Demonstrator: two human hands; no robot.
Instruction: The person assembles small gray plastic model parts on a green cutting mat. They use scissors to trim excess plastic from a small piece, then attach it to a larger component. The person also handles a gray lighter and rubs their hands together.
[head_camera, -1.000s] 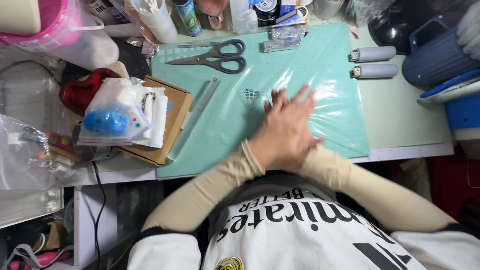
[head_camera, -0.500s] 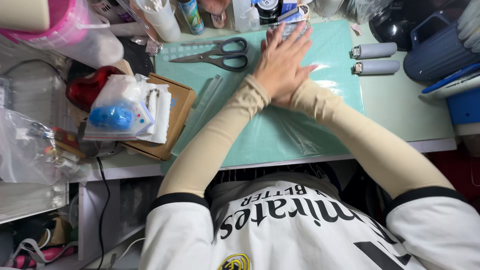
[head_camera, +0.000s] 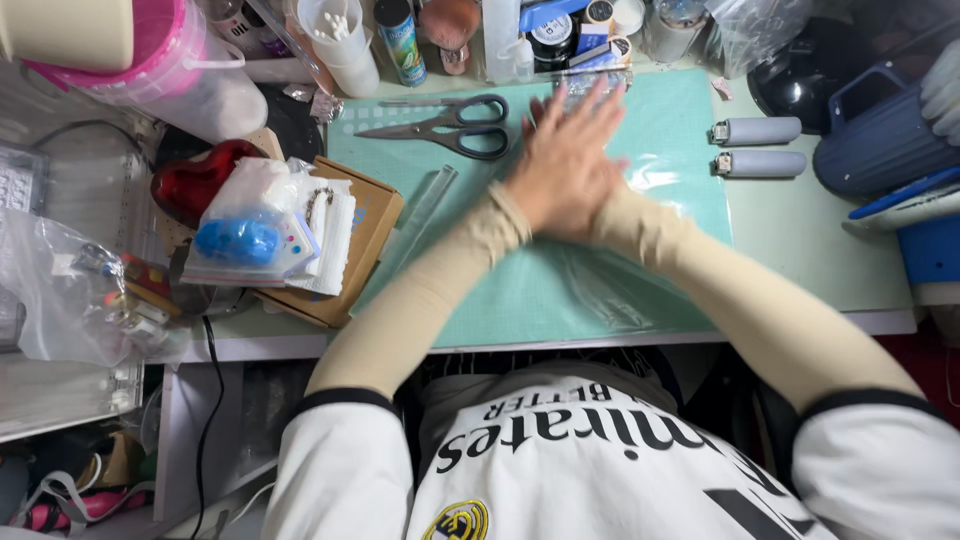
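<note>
Clear plastic film (head_camera: 610, 290), a thin transparent sheet, lies flat on a pale green cutting mat (head_camera: 500, 280) that fills the middle of the frame. Both hands sit stacked on it in the upper centre. The left hand (head_camera: 555, 165) lies on top, fingers straight, spread a little and pointing toward the top of the frame, palm down and gripping nothing. The right hand (head_camera: 600, 205) is mostly hidden beneath it; only its edge and wrist show, and how its fingers lie cannot be told. Both forearms wear beige sleeves and cross toward the hands from the bottom corners, over a white shirt with black trim.

Just left of the hands, near the mat's top edge, lie scissors with dark grey handles (head_camera: 445, 125), blades pointing left. A clear plastic ruler (head_camera: 420, 210) lies slanted on the mat's left part. At the left of the mat sits a shallow brown cardboard box (head_camera: 365, 225) holding clear bags, one with a blue object (head_camera: 237, 242) inside. A glossy red object (head_camera: 195, 180) sits above and left of the box. To the right of the mat, two short grey cylinders (head_camera: 760, 147) lie side by side on the pale tabletop (head_camera: 820, 240). A dark blue container (head_camera: 880, 135) stands at the upper right. Bottles, tubes and jars (head_camera: 470, 30) crowd the top edge, and a pink-lidded plastic tub (head_camera: 170, 60) fills the upper left.
</note>
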